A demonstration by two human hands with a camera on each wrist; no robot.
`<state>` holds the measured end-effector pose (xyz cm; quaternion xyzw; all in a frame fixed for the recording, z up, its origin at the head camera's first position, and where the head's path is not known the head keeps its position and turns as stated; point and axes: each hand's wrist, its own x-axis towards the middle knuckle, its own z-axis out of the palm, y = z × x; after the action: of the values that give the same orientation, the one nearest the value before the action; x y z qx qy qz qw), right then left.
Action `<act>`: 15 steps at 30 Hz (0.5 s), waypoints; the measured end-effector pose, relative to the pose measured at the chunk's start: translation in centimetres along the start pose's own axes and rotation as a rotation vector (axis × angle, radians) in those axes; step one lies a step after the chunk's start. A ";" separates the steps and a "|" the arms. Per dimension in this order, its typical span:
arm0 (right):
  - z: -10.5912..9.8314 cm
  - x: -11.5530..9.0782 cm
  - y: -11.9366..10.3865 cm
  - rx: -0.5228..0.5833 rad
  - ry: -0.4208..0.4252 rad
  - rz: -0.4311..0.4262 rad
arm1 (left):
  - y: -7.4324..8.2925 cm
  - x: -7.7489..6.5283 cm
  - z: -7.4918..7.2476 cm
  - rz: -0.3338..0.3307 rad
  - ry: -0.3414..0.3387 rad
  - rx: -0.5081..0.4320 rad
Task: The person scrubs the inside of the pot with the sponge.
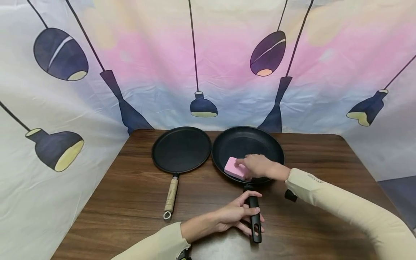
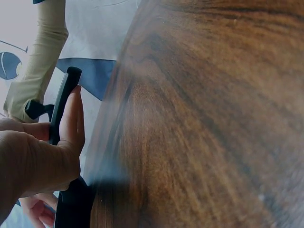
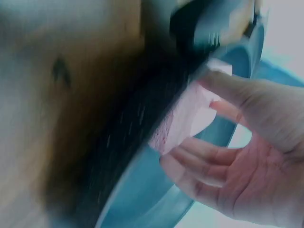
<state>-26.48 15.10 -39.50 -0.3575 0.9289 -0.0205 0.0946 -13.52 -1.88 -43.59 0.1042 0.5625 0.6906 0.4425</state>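
Observation:
A black frying pan point(image 1: 260, 142) sits at the back of the table, its black handle point(image 1: 256, 233) pointing toward me. My left hand point(image 1: 230, 216) grips that handle, thumb laid across the top and fingers reaching round the far side. The left wrist view shows the same handle point(image 2: 65, 99) between thumb and fingers. In the pan, at its near left side, my right hand point(image 1: 256, 166) holds a pink sponge point(image 1: 232, 168). Thumb and fingers pinch the sponge point(image 3: 178, 121) from opposite sides in the right wrist view.
Left of the frying pan lies a flat black crepe pan point(image 1: 181, 150) with a wooden handle point(image 1: 170, 195) ending in a metal ring. Both pans stand on a brown wooden table point(image 1: 130, 202). A cloth backdrop point(image 1: 156, 54) printed with lamps hangs behind the table's far edge.

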 end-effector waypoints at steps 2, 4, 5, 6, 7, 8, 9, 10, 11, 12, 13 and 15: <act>-0.4 0.3 1.4 0.016 -0.028 0.084 | 0.1 0.1 0.0 0.003 -0.002 0.006; -0.7 0.5 3.1 0.000 -0.019 0.170 | 0.1 0.2 0.0 0.006 0.000 0.010; -0.8 0.7 3.9 -0.010 -0.004 0.206 | 0.1 0.1 0.0 0.009 0.005 0.010; -0.8 0.8 4.6 -0.021 0.008 0.234 | 0.0 0.1 -0.1 0.011 0.012 0.009; -0.9 1.0 5.0 -0.028 0.015 0.254 | 0.0 0.0 -0.2 0.013 0.021 0.008; -0.8 1.1 5.2 -0.033 0.020 0.265 | 0.0 -0.1 -0.3 0.013 0.030 0.009; -0.7 1.3 5.2 -0.039 0.019 0.270 | -0.1 -0.3 -0.4 0.012 0.037 0.009; -0.7 1.4 4.8 -0.045 0.020 0.264 | -0.1 -0.4 -0.4 0.012 0.041 0.008; -0.6 1.4 4.2 -0.041 0.014 0.246 | -0.2 -0.4 -0.5 0.013 0.042 0.006; -0.5 1.3 3.4 -0.044 0.008 0.219 | -0.2 -0.5 -0.5 0.010 0.038 0.006; -0.4 1.2 2.4 -0.049 0.003 0.190 | -0.2 -0.5 -0.5 0.008 0.032 0.003; 0.1 0.7 0.3 -0.075 0.008 0.114 | -0.3 -0.6 -0.4 0.006 0.017 -0.004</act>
<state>-27.13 14.86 -39.72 -0.3073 0.9482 0.0182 0.0785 -13.34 -2.62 -43.77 0.0991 0.5647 0.6939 0.4356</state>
